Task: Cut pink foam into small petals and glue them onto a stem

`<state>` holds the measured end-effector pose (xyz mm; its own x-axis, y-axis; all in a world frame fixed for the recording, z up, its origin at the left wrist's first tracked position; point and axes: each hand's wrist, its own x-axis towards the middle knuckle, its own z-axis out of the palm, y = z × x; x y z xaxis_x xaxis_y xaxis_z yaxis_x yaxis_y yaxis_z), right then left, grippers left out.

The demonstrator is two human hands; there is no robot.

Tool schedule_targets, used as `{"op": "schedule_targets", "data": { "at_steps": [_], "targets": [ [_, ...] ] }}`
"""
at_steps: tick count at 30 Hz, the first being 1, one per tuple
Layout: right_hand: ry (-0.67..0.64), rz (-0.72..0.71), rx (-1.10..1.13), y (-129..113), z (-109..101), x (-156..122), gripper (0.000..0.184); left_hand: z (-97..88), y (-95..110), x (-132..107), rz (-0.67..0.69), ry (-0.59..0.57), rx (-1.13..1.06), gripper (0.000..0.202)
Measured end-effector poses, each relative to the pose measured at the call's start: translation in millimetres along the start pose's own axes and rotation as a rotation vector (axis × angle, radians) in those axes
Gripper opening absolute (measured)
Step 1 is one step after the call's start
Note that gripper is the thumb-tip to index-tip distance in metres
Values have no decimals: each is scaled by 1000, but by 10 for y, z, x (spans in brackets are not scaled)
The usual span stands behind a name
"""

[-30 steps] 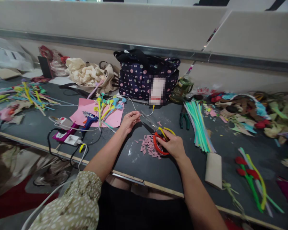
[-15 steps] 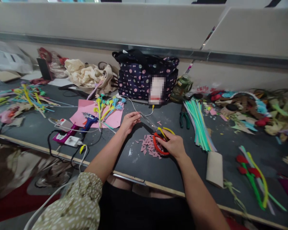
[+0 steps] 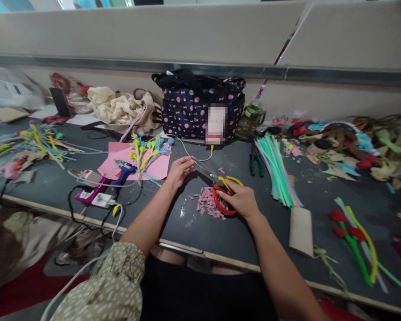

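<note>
My right hand (image 3: 240,200) is closed round the red and yellow handles of a pair of scissors (image 3: 224,189). Their metal blades point up and left towards my left hand (image 3: 182,171). The fingertips of that hand are pinched together at the blade tips, and whatever they hold is too small to make out. Below the scissors lies a heap of small pink cut pieces (image 3: 205,203), partly hidden behind the handle. One more pink piece (image 3: 221,170) sits apart, just above the scissors.
Left of my hands are pink paper (image 3: 112,156) with pipe-cleaner flowers (image 3: 147,154), a blue glue gun (image 3: 124,169) and cables. A dotted bag (image 3: 187,107) stands behind. To the right are green-handled pliers (image 3: 256,162), a pipe-cleaner bundle (image 3: 276,171), a beige block (image 3: 300,232) and red flowers (image 3: 349,240).
The camera view has shifted slightly. Both hands and the scissors keep nearly the same pose over the pink pieces.
</note>
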<state>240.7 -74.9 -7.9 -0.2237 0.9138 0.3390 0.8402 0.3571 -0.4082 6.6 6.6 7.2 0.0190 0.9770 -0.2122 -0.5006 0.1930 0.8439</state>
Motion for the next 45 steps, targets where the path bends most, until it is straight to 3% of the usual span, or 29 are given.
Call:
{"op": "schedule_targets", "data": {
  "at_steps": [15,25,35,45],
  "targets": [
    [-12,-5,33,42,12,-12,42,-21,-1,7,-25,9,-7,32],
    [-96,-17,117,14,-47,9,41,-15,11,2,-27,-2,2,32],
    [-30,16,35,10,7,6,45,-43,5,29,-38,-14,39,30],
    [-105,77,-33,-112,-162,32,54,-57,27,25,-27,-24,-9,31]
  ]
}}
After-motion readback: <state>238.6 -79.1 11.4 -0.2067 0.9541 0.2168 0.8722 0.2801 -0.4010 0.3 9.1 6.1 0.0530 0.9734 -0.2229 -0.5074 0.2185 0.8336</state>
